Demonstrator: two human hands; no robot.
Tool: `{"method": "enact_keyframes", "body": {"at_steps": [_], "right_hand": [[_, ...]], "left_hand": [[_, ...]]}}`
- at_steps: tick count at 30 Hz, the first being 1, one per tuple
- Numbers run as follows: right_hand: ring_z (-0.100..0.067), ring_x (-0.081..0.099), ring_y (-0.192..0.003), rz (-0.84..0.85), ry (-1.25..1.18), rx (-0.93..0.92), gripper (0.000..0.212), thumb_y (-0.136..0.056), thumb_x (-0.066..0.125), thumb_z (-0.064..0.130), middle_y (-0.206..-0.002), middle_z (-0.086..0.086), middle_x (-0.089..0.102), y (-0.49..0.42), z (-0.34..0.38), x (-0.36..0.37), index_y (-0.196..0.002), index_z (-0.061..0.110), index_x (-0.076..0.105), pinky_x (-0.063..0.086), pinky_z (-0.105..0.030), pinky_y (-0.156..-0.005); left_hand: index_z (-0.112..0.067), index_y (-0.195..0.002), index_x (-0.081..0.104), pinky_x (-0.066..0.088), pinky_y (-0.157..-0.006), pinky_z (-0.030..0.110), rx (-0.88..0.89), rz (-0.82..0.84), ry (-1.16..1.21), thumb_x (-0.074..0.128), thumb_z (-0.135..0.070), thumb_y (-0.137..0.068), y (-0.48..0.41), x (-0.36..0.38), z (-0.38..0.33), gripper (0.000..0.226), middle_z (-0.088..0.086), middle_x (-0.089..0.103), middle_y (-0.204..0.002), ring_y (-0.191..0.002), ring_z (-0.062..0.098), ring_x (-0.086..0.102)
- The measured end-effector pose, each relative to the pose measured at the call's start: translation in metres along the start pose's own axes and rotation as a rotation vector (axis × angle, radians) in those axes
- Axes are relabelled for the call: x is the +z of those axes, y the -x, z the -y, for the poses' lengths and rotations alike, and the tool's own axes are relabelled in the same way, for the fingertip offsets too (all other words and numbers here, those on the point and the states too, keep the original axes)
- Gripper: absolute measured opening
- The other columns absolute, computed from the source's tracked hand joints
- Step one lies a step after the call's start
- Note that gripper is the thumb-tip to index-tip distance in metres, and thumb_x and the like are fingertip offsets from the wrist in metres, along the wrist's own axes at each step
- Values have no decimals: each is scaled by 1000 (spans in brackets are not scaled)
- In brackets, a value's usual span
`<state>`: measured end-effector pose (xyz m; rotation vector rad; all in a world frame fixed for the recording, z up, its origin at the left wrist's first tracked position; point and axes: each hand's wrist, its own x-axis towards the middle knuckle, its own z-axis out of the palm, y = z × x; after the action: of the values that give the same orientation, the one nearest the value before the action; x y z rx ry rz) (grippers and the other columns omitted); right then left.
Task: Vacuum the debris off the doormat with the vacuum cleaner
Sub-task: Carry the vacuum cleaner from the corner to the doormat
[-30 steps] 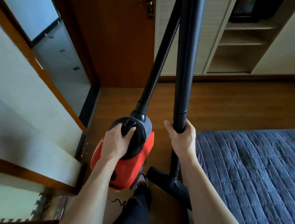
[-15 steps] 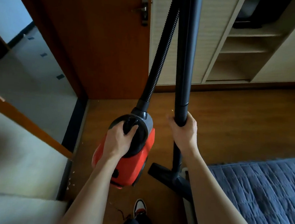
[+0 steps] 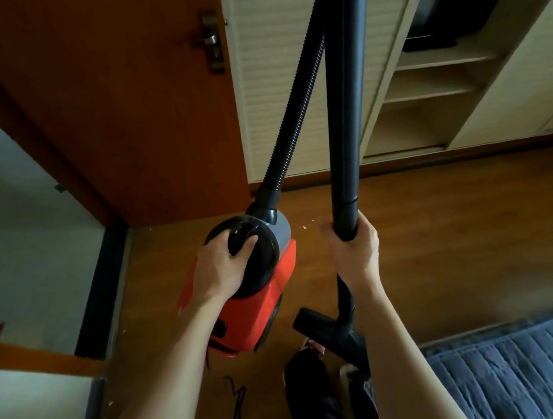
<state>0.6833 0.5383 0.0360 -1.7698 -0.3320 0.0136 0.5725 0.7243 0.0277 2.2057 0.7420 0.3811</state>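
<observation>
A red canister vacuum cleaner [image 3: 254,310] with a black top hangs above the wooden floor. My left hand [image 3: 223,264] grips its black carry handle [image 3: 241,239]. My right hand [image 3: 353,248] is closed around the black wand [image 3: 345,115], which stands almost upright. The ribbed hose [image 3: 298,105] runs up from the canister. The black floor nozzle [image 3: 328,332] sits low by my feet. Small pale debris specks [image 3: 305,226] lie on the floor near the door. No doormat can be made out.
A brown wooden door [image 3: 128,98] stands open at the left, with a black threshold strip [image 3: 102,281] beside it. Cream cupboards and open shelves [image 3: 427,89] line the far wall. A quilted blue bed cover [image 3: 502,386] fills the lower right. A thin cord [image 3: 237,401] lies on the floor.
The view has swung right and forward: the doorway and door shifted left, the bed cover dropped toward the lower right. Both hands keep their grips on the vacuum cleaner and wand.
</observation>
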Motion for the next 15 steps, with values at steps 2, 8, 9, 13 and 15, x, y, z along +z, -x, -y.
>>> {"method": "enact_keyframes", "body": {"at_steps": [2,8,9,13,15], "right_hand": [[-9,49,-56,-42,25,-3,30,-86,77,16,-66,9,55,-39,-13,-8,-78,31,53,45,-24,-52],[-14,50,-54,-109,36,-6,22,-87,75,18,-65,2,55,-164,-46,-45,-80,21,55,49,-40,-52],[-13,49,-54,-118,44,9,22,-87,75,19,-64,2,54,-183,-50,-53,-79,21,54,47,-40,-51],[-7,39,-52,-192,42,28,38,-87,77,17,-60,11,46,-253,-61,-88,-70,33,46,36,-24,-50],[-6,39,-52,-224,33,31,41,-87,77,17,-60,13,45,-275,-68,-103,-70,36,45,35,-23,-50]], "left_hand": [[-15,-101,67,35,-56,6,23,-2,-31,55,-49,-96,-36,20,-16,36,-10,60,-87,-79,8,55],[-16,-99,68,37,-61,15,88,32,-73,57,-45,-97,-152,82,-71,30,-3,67,-91,-80,11,57],[-17,-97,68,41,-64,22,84,40,-77,58,-45,-96,-170,94,-81,30,-2,69,-91,-81,13,60],[-18,-102,70,45,-75,25,105,74,-24,59,-43,-95,-230,138,-127,29,-3,71,-98,-90,12,64],[-17,-103,71,45,-77,23,136,92,-7,60,-43,-95,-252,158,-145,29,-4,72,-99,-89,8,62]]}}
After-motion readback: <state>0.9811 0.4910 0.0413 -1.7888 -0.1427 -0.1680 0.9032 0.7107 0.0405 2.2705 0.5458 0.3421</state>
